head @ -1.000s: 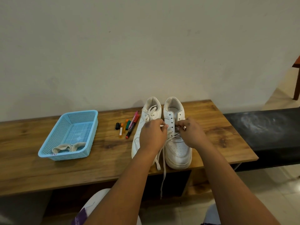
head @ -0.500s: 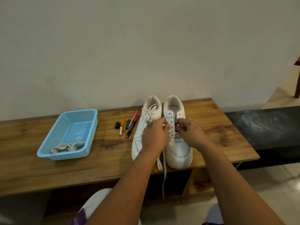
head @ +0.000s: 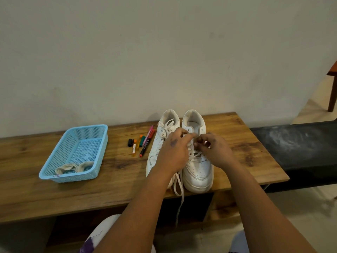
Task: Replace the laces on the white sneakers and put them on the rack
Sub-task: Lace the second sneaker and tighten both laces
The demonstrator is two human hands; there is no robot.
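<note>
A small red handwritten mark is showing on the front rim of the blue basket (head: pixel 60 176); it is looking like two or three letters, but it is too small and blurred to read. The pens (head: pixel 144 143) are carrying print along their barrels that cannot be made out. Nothing else is bearing readable text.

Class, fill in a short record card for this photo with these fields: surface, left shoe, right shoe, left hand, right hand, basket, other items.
surface: wooden bench against a wall
left shoe: white sneaker, laced and tied in a bow
right shoe: white sneaker, partly laced, loose lace hanging over the bench edge
left hand: pinching the lace at the eyelets
right hand: pinching the lace at the eyelets
basket: blue plastic basket holding an off-white lace
other items: coloured markers
</note>
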